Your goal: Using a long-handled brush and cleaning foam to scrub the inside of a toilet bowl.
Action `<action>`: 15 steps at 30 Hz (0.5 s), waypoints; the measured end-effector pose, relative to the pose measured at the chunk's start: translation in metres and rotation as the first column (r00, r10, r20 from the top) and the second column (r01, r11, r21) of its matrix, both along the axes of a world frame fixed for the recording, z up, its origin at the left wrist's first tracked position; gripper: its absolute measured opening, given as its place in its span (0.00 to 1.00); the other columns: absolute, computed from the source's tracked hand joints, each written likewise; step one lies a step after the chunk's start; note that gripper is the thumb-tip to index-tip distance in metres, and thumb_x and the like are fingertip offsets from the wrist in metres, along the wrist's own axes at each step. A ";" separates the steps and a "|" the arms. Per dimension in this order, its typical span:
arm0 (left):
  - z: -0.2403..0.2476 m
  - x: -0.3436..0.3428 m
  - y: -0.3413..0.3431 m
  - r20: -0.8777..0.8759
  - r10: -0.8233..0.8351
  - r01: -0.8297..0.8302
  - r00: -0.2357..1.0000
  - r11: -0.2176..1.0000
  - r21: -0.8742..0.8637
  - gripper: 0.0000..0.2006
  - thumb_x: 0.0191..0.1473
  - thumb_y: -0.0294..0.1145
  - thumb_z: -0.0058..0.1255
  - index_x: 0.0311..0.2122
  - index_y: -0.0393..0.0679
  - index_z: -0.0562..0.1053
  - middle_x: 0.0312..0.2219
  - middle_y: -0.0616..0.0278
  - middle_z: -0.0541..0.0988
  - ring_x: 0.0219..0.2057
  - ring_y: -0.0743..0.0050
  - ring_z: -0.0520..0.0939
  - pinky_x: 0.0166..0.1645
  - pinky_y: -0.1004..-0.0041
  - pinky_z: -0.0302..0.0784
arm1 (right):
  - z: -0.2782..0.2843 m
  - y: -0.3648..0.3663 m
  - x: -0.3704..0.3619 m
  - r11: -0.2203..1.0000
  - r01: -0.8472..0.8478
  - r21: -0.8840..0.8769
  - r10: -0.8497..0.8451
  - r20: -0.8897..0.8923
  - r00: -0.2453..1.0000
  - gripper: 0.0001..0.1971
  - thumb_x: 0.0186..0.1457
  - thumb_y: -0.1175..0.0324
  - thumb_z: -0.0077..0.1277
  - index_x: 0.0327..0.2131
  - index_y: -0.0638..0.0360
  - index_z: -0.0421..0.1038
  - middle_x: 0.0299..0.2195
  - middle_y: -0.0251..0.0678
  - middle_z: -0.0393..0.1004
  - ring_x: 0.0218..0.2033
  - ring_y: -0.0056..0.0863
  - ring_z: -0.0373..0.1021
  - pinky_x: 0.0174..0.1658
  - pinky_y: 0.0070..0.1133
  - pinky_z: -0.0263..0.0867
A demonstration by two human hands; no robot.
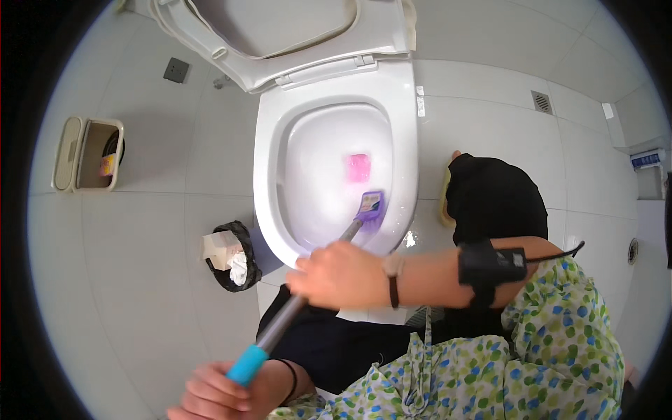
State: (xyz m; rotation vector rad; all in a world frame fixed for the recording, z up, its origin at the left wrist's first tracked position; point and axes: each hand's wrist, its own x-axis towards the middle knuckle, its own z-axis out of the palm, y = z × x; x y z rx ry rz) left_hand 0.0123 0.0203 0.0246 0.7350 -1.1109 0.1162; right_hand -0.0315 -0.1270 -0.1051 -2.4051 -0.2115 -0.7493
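A long-handled toilet brush point(369, 204) with a purple head reaches into the white toilet bowl point(308, 150). Its head touches the bowl's inner wall at the near right. Around the grey shaft, partway up, my right hand point(339, 274) is closed, slightly blurred. My left hand point(217, 392) is wrapped round the upper end of the handle, beside the turquoise grip point(247, 364). Pink liquid point(358, 168) lies in the bowl's drain hole. Bristles under the brush head are mostly hidden.
The toilet seat and lid point(280, 31) stand raised. To the left, a bin with a black liner point(225, 280) holds a carton and crumpled tissue. A beige lidded box point(68, 154) is fixed farther left. A floor drain point(541, 102) lies at the right.
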 end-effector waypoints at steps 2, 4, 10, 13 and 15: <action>0.001 0.009 0.004 0.009 -0.016 0.016 1.000 1.000 -0.009 0.28 0.57 0.60 0.31 0.28 0.39 0.66 0.11 0.66 0.61 0.12 0.77 0.62 0.21 0.76 0.64 | -0.005 -0.011 0.006 0.997 -0.028 0.069 0.028 -0.002 1.000 0.07 0.42 0.67 0.50 0.22 0.54 0.63 0.16 0.30 0.63 0.19 0.27 0.67 0.20 0.23 0.64; 0.006 0.003 0.012 0.115 -0.018 0.022 0.993 0.999 -0.035 0.29 0.57 0.60 0.31 0.27 0.39 0.66 0.11 0.66 0.61 0.12 0.77 0.62 0.21 0.76 0.65 | 0.004 -0.014 0.011 0.994 0.087 -0.061 -0.075 0.188 0.979 0.05 0.42 0.68 0.49 0.22 0.55 0.63 0.17 0.31 0.62 0.19 0.25 0.66 0.20 0.22 0.63; 0.013 -0.012 0.016 0.172 -0.020 0.054 0.985 0.979 -0.195 0.29 0.57 0.59 0.33 0.28 0.38 0.67 0.11 0.66 0.61 0.12 0.75 0.62 0.23 0.74 0.66 | 0.049 -0.028 0.004 0.964 0.246 -0.102 -0.201 0.331 0.922 0.04 0.40 0.69 0.49 0.22 0.55 0.64 0.18 0.28 0.61 0.23 0.24 0.64 0.22 0.19 0.60; 0.012 -0.015 0.024 0.093 -0.021 0.039 0.995 0.980 -0.196 0.26 0.58 0.55 0.34 0.27 0.38 0.66 0.11 0.67 0.61 0.12 0.75 0.61 0.23 0.73 0.66 | 0.058 -0.028 -0.009 0.949 0.290 -0.122 -0.245 0.295 0.924 0.05 0.40 0.69 0.49 0.20 0.55 0.63 0.18 0.29 0.61 0.22 0.24 0.64 0.22 0.19 0.59; 0.007 -0.014 0.031 -0.040 -0.048 0.041 0.998 0.984 -0.174 0.21 0.60 0.47 0.33 0.27 0.37 0.66 0.10 0.67 0.60 0.12 0.75 0.61 0.23 0.74 0.65 | 0.058 -0.027 -0.020 0.935 0.298 -0.191 -0.258 0.207 0.944 0.05 0.39 0.70 0.49 0.20 0.54 0.62 0.18 0.29 0.61 0.21 0.24 0.64 0.22 0.19 0.60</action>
